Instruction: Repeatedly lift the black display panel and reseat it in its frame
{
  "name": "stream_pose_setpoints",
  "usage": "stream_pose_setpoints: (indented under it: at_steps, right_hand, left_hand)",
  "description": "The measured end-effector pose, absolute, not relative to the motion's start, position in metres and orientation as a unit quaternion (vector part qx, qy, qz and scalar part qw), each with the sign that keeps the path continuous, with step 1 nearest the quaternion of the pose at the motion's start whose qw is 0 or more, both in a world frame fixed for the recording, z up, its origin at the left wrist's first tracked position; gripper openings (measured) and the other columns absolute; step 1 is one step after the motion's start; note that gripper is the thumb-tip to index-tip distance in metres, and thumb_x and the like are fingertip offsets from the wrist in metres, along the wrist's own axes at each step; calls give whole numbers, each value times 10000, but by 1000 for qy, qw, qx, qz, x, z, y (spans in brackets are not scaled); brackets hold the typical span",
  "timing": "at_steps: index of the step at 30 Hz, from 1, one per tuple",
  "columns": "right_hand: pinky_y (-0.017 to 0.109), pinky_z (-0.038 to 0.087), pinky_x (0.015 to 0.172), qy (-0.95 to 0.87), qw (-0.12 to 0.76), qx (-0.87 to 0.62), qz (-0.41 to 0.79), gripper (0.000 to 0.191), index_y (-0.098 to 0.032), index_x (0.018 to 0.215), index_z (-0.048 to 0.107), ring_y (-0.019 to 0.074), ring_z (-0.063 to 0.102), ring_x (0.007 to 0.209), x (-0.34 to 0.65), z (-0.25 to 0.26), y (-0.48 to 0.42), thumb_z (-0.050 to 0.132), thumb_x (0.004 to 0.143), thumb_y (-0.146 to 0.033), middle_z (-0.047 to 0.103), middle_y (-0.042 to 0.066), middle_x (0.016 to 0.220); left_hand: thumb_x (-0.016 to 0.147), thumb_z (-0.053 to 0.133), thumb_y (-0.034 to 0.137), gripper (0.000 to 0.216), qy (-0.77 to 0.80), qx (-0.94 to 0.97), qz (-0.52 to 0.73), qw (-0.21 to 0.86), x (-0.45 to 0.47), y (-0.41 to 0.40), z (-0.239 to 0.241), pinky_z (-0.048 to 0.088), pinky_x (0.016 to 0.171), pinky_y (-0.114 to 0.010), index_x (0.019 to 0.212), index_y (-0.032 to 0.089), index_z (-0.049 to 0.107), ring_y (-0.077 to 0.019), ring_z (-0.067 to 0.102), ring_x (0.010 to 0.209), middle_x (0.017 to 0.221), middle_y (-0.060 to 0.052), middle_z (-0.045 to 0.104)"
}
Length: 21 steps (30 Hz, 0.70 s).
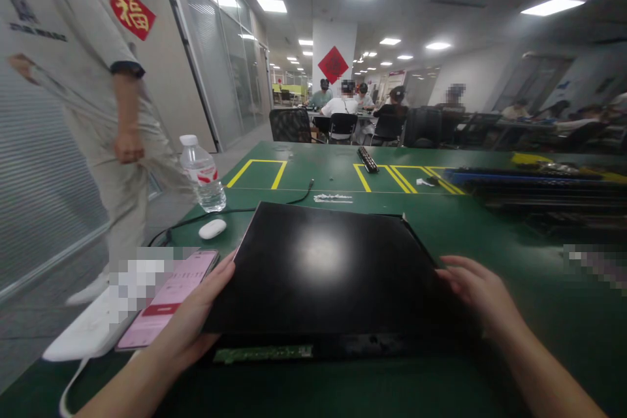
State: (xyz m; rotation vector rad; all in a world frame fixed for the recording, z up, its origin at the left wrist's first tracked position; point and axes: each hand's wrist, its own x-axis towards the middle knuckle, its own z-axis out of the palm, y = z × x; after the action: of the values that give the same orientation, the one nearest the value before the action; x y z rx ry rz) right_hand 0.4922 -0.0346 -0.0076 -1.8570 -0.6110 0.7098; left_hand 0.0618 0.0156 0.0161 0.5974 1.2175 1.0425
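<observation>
A black glossy LCD panel (pixel 313 268) is in front of me, reflecting a ceiling light. A green circuit board strip (pixel 264 353) shows under its near edge, beside a dark strip. My left hand (pixel 203 313) holds the panel's left edge, with fingers at the side and the thumb low by the near corner. My right hand (pixel 473 287) is at the right edge, its fingers curled against the dark side; the thumb is not clear. At the far right corner a thin dark frame edge shows beneath the panel. Whether the panel rests on the table is hard to tell.
The green table (pixel 323 170) carries a water bottle (pixel 203 176), a white earbud case (pixel 212 229), a phone (pixel 169 300), a white power bank (pixel 98 326) and a black cable (pixel 240 210). Dark strips (pixel 539 186) lie stacked right. A person (pixel 98 98) walks at left.
</observation>
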Motion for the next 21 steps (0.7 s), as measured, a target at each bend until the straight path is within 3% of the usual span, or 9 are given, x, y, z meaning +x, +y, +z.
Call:
stream_pose_setpoints:
  at_steps: [9,12,21]
  right_hand:
    - [363,436,623,-303,452,-800,253,585,-197,997,760,237,607,668,498,-10,-36,647,529,-529,715,61,669]
    - [374,455,634,-315,434,-810,237,551,-213,1003,775,255,640,700,501,-14,-35,655,562,-523,756,71,745]
    - [386,511,659,-358,431,-800,215,404,-249,1001,791,274,701,716,501,-23,-38,692,685,-482,795,59,789]
  left_hand:
    - [926,765,342,639,542,282,460,644,58,24,-1,642,700,-349,1546,313,609,-302,830,904,1206,-85,848]
    - [930,761,375,652,556,289,454,634,57,26,-5,607,616,-327,1558,323,595,-301,826,864,1216,-88,843]
    - [1003,657,359,513,534,264,469,653,65,20,13,630,893,-402,1514,350,630,-315,769,1156,1338,-49,799]
